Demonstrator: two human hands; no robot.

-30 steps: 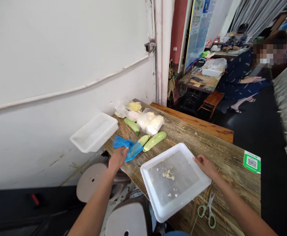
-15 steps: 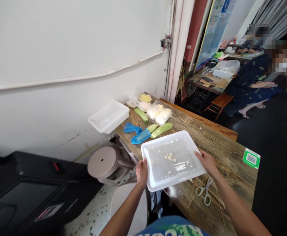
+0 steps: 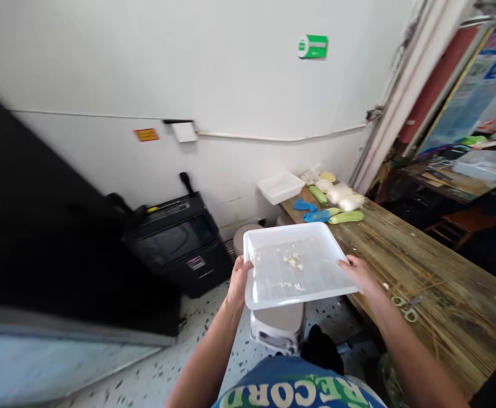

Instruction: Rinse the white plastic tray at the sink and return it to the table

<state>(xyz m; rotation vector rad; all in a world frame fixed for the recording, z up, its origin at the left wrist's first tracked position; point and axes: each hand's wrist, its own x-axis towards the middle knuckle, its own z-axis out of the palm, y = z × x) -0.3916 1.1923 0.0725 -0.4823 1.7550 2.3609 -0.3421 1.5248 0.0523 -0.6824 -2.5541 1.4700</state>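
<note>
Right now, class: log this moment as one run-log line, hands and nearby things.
left hand: holds white plastic tray | right hand: holds tray's opposite edge | in tray: pale crumbs | nearby: wooden table, scissors

Bright, flat exposure on the white wall (image 3: 103,68); light is soft, source can't be placed. Black surface (image 3: 39,215) at left of frame is crushed, no detail. Glare on the rim and base of the plastic tray (image 3: 294,266). Heavy wide-angle stretch toward the edges, wooden table (image 3: 435,277) bowing at lower right. Poster (image 3: 473,79) at upper right looks soft, fine detail lost.
</note>
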